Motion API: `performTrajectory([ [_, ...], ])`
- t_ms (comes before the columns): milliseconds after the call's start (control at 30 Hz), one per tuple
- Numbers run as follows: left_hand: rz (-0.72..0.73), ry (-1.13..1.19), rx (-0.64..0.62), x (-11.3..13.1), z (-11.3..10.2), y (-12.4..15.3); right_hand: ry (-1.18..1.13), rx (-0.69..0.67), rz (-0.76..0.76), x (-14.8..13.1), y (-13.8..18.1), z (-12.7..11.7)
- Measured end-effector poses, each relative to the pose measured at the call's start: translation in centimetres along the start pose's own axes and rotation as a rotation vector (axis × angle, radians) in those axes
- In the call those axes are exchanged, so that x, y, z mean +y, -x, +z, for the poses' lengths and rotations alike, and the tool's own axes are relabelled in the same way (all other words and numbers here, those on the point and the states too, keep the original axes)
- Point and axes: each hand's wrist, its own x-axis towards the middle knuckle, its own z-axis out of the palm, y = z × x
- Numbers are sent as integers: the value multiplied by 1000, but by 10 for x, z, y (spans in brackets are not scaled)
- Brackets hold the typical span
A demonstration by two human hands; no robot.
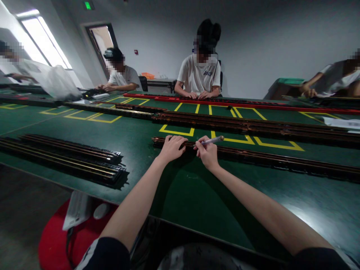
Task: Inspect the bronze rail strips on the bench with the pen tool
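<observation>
A long dark strip [270,156] with reddish-brown edges lies across the table in front of me, running off to the right. My left hand [172,148] rests over its left end, fingers curved across the top and thumb at the near side, closed on it. Pinched in my right hand [207,153] is a pen [214,140], its shaft slanting up to the right and its tip low over the strip. The two hands are close together but apart. Whatever the tip touches is too small to make out.
Beyond lies a bundle of similar dark strips [247,124]; more strips [62,159] lie at the left. Yellow tape outlines [180,133] mark the green table [185,198]. Co-workers [198,71] sit opposite, near a red-edged rail [168,99]. A red stool [53,240] stands below left.
</observation>
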Motion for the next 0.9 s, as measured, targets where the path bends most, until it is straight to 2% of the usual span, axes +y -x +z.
performTrajectory([
  [200,-3,32,-5,-4,0,0,-23,-37,-18,-3,1,1],
  [500,0,32,6,-3,0,0,-26,36,-22,0,1,-1],
  [900,8,36,15,-4,-3,0,-69,3,15,1,0,2],
])
